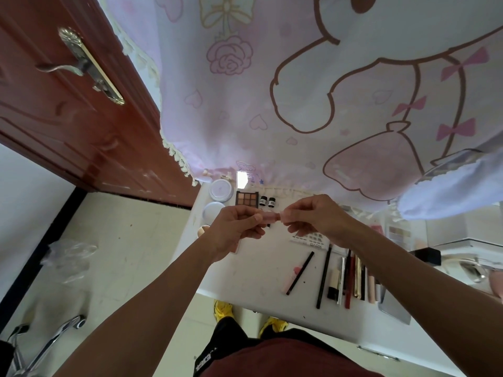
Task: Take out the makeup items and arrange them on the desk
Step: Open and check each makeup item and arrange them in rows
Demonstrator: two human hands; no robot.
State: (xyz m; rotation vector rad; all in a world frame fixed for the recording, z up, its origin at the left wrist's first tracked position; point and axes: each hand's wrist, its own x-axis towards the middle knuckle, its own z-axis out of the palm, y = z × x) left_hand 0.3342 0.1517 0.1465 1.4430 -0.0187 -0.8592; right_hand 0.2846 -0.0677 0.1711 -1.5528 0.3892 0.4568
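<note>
Both hands are raised over the white desk (253,278) and hold one small pink makeup tube (270,216) between them. My left hand (236,229) pinches its left end and my right hand (315,216) pinches its right end, which looks like a cap. Laid out on the desk are an eyeshadow palette (247,199), two small black-capped bottles (267,201), two round white compacts (221,189), a stencil card (310,238) and a row of pencils, brushes and lipstick tubes (351,278).
A pink cartoon curtain (299,91) hangs behind the desk. A red-brown door (68,110) stands at the left. A white pouch (449,191) hangs at the right over more boxes. Crumpled clear plastic (68,254) lies on the floor. A chair base (54,341) is at lower left.
</note>
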